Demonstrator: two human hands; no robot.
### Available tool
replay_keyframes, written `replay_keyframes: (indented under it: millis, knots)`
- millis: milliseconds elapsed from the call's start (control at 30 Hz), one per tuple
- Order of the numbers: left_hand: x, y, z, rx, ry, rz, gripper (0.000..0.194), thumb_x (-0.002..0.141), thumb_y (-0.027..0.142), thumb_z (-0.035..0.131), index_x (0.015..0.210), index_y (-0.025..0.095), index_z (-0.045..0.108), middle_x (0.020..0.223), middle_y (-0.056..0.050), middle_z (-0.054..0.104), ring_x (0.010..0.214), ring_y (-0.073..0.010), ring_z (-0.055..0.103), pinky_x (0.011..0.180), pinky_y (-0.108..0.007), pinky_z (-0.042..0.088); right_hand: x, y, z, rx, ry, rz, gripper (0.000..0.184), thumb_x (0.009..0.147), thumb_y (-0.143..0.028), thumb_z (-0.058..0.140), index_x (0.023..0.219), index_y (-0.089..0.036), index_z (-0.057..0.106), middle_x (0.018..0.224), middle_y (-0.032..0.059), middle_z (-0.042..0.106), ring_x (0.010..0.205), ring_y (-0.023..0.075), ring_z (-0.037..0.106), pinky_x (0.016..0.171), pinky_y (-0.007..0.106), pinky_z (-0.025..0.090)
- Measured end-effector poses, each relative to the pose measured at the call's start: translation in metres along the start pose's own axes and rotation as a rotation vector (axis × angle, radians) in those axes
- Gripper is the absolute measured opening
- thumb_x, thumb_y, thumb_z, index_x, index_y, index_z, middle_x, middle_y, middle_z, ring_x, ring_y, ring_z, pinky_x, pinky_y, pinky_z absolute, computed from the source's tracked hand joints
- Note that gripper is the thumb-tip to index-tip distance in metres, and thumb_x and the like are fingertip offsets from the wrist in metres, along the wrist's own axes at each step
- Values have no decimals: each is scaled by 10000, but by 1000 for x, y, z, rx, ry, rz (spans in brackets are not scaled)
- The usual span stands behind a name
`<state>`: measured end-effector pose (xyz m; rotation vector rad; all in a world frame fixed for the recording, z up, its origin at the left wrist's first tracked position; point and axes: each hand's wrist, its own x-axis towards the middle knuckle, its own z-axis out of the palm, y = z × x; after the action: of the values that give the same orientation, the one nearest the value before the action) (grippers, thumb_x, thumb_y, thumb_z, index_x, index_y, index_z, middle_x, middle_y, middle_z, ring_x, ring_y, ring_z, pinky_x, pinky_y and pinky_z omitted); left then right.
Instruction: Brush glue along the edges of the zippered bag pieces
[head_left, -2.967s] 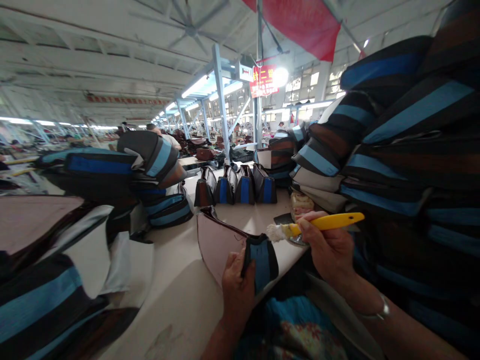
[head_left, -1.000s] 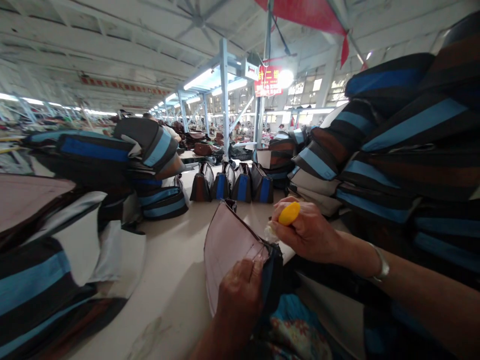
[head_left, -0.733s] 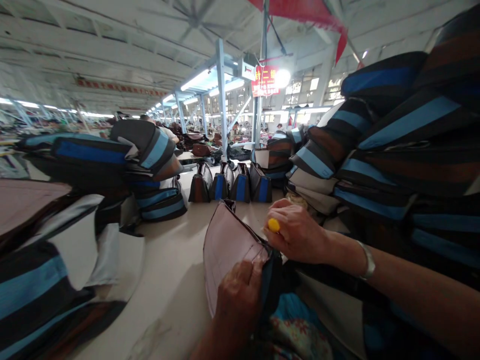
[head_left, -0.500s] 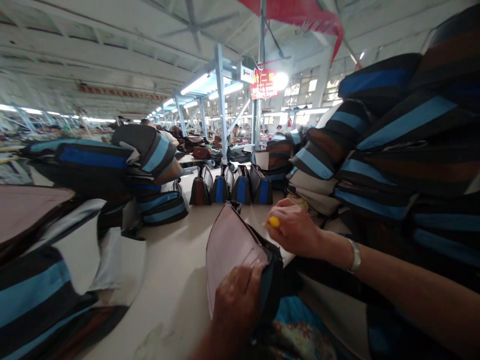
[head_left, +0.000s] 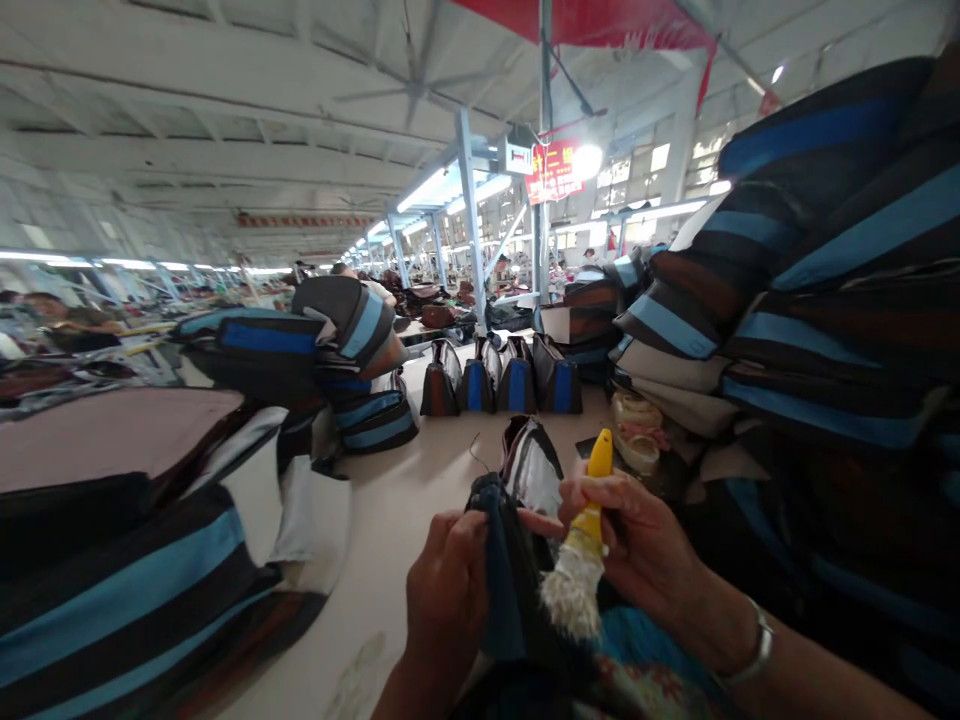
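Both hands are full: my left hand pinches the upper edge of a dark bag with a blue stripe, its fingers closed on the fabric, while my right hand grips a yellow-handled brush, handle end up and white-caked bristles pointing down. One finger reaches leftward from behind the brush to the bag's side (partly covered, so I can't be sure how firmly it presses). Whether the bristles touch the bag I can't tell; its lower part sinks into shadow between my wrists, and my left fingers cover some of its near edge. Just beyond my fingertips its mouth gapes, showing pale, shiny lining; how deep it goes is hidden. Farther ahead of both hands, four small bags stand in a row on the pale table, pale lining showing in some of their open tops. Beyond my right hand sits a crusted, pale pot-like thing with something reddish across it, too unclear to name. Off to my right rises a tall stack of striped bags, cut off by the frame and dark toward the bottom. Left of my left hand, a large bag with a pinkish panel lies partly out of view.
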<state>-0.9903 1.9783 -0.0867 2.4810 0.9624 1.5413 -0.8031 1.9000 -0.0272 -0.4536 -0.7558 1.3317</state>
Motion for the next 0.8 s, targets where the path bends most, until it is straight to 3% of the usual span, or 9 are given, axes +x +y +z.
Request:
replay_keyframes:
  millis: [167, 267, 367, 533, 667, 733, 800]
  knots:
    - [-14, 18, -9, -33, -86, -69, 541, 794, 340, 629, 1278, 152, 477, 1134, -125, 597, 1023, -249, 625, 833, -363, 558, 2, 15, 14, 34, 51, 36, 150, 817, -228, 677, 697, -138, 677, 467, -52, 474, 424, 62, 343, 937, 429, 500]
    - [-12, 23, -8, -80, -74, -198, 427, 810, 280, 621, 1214, 171, 534, 1081, -97, 621, 969, -220, 639, 802, -328, 559, 3, 19, 18, 7, 53, 79, 139, 811, -235, 682, 717, -133, 682, 450, -60, 470, 401, 53, 314, 882, 399, 524]
    - [-6, 23, -8, -141, -79, -261, 312, 837, 216, 549, 1145, 192, 594, 1065, -76, 641, 964, -205, 640, 813, -315, 550, 6, 9, 20, -64, 82, 76, 165, 792, -265, 717, 703, -136, 668, 452, -61, 465, 404, 53, 323, 775, 345, 542]
    - [-2, 25, -11, -163, -96, -200, 309, 842, 160, 484, 1107, 198, 637, 1063, -63, 652, 999, -190, 628, 874, -300, 533, 23, -15, 19, -363, 307, -270, 187, 759, -310, 774, 769, -179, 641, 533, -66, 493, 472, 72, 406, 595, 216, 458]
    - [-8, 29, -6, -144, -107, -145, 335, 860, 145, 466, 1153, 180, 625, 1108, -77, 639, 1006, -179, 631, 880, -274, 530, 48, -11, 18, -913, 234, -392, 192, 857, -339, 653, 764, -173, 631, 567, -42, 508, 512, 103, 434, 516, 232, 371]
    - [-12, 29, -4, -126, -88, -126, 336, 877, 147, 452, 1169, 175, 615, 1128, -82, 629, 1006, -173, 631, 871, -263, 530, 59, -12, 20, -1167, 205, -521, 198, 879, -320, 612, 755, -166, 630, 608, -23, 541, 544, 118, 469, 533, 252, 367]
    - [-14, 27, -3, -109, -80, -120, 340, 888, 145, 439, 1183, 173, 605, 1144, -84, 620, 1019, -169, 627, 872, -254, 529, 64, -17, 24, -1273, 208, -659, 187, 887, -302, 598, 761, -167, 628, 631, -17, 559, 566, 125, 496, 554, 259, 376]
